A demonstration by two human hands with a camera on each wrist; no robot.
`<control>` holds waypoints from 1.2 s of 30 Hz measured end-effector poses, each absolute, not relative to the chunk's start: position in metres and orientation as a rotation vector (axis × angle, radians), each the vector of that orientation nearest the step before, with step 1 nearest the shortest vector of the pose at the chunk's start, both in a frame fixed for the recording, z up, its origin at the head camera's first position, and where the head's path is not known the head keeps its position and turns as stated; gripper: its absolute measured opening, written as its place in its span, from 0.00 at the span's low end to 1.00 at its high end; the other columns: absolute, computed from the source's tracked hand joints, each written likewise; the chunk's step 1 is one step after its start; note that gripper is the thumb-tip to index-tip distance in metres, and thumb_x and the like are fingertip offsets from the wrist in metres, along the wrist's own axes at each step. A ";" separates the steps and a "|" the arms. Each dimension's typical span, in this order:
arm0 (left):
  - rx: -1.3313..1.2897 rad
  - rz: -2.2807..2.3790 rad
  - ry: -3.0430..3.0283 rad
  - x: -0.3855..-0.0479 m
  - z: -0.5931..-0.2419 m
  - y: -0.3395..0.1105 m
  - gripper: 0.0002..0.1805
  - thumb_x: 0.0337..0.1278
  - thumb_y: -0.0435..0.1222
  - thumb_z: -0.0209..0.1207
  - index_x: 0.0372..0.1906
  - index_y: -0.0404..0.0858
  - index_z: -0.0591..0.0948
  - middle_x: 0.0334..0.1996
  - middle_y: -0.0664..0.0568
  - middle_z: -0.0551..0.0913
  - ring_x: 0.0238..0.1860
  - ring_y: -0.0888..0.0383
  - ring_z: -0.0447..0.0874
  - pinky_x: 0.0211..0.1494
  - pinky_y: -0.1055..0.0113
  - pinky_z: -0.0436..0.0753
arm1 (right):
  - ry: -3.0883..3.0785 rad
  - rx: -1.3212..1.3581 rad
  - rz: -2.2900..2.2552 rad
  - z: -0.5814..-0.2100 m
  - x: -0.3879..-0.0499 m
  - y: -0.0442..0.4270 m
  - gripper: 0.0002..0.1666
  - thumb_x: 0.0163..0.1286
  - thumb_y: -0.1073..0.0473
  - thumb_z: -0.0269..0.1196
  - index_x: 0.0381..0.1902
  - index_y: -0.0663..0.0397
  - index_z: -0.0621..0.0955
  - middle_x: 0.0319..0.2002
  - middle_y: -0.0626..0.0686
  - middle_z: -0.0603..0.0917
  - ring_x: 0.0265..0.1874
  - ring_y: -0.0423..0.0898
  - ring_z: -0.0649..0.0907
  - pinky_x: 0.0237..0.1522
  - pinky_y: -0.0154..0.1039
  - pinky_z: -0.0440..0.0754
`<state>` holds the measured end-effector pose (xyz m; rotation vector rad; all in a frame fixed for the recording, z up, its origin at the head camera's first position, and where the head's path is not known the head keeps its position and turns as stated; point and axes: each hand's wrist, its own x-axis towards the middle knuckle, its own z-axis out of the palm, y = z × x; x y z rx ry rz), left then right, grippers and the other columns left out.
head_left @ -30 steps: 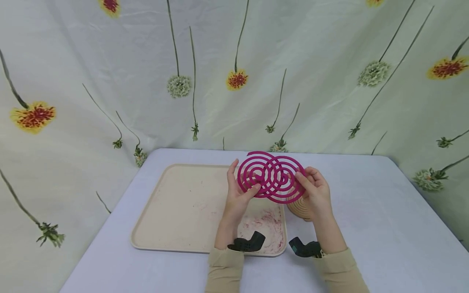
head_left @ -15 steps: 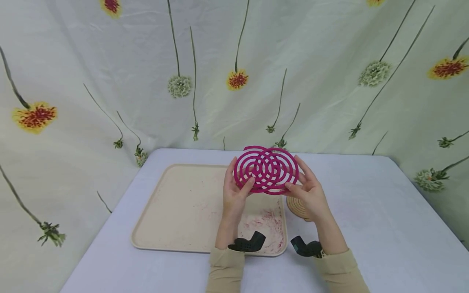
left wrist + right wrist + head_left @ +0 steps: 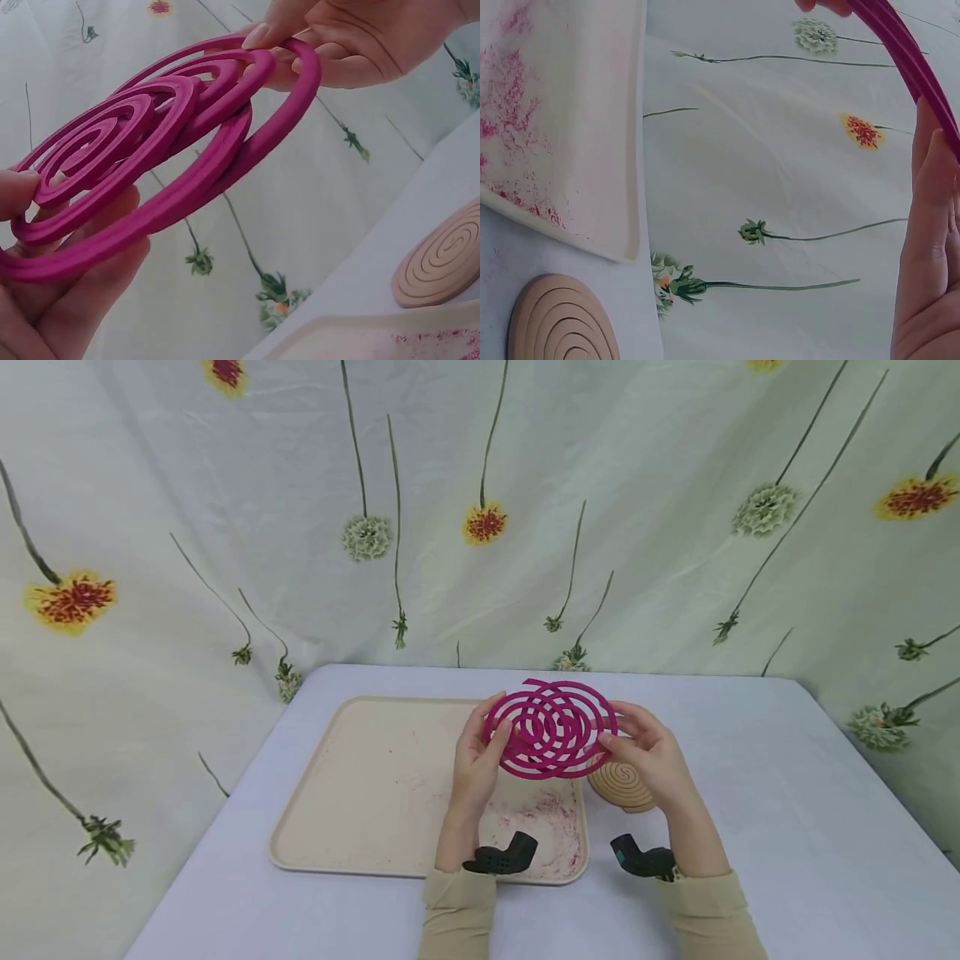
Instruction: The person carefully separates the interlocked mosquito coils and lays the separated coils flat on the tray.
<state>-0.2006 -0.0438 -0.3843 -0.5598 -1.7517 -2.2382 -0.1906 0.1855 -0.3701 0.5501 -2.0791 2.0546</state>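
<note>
Two magenta spiral coils (image 3: 551,727), overlapping and interlaced, are held up between both hands above the tray's right part. The left hand (image 3: 474,768) grips the left coil, its thumb on the front and fingers behind. At the other side the right hand (image 3: 654,758) pinches the right coil's outer edge between thumb and fingers. Seen from the left wrist, the coils (image 3: 172,135) lie tilted, the left hand (image 3: 67,292) at their near end and the right hand (image 3: 360,37) at the far end. The right wrist view shows only an edge of the magenta coil (image 3: 911,56) beside the right hand (image 3: 934,247).
A beige tray (image 3: 360,777) with pinkish-red specks at its right side lies on the white table (image 3: 810,827). Just right of it is a tan spiral disc (image 3: 622,787), partly behind the coils and right hand. A flower-print cloth (image 3: 645,460) hangs behind the table.
The coils rose slightly, then came down again. They overlap more than a second ago. The right hand moved in and then slightly outward, uncovering more of the tan disc.
</note>
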 end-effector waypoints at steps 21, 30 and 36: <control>-0.462 -2.212 -1.673 -0.202 -0.391 -0.031 0.25 0.60 0.31 0.59 0.58 0.31 0.62 0.50 0.38 0.75 0.50 0.44 0.79 0.47 0.57 0.82 | -2.035 0.324 2.204 -0.369 -0.194 0.183 0.29 0.68 0.61 0.59 0.64 0.61 0.64 0.49 0.47 0.82 0.43 0.41 0.83 0.44 0.37 0.81; -0.265 -2.157 -1.497 -0.200 -0.388 -0.015 0.27 0.59 0.35 0.61 0.58 0.34 0.62 0.51 0.39 0.75 0.54 0.44 0.77 0.49 0.59 0.80 | -2.066 0.556 2.221 -0.372 -0.194 0.179 0.46 0.64 0.71 0.59 0.74 0.46 0.51 0.61 0.68 0.68 0.45 0.46 0.83 0.37 0.44 0.84; -0.441 -2.278 -1.606 -0.200 -0.389 -0.018 0.37 0.57 0.32 0.61 0.69 0.41 0.58 0.63 0.45 0.66 0.61 0.50 0.70 0.52 0.59 0.78 | -2.007 0.495 2.151 -0.370 -0.193 0.175 0.46 0.64 0.72 0.59 0.73 0.49 0.51 0.54 0.66 0.76 0.38 0.46 0.86 0.33 0.44 0.84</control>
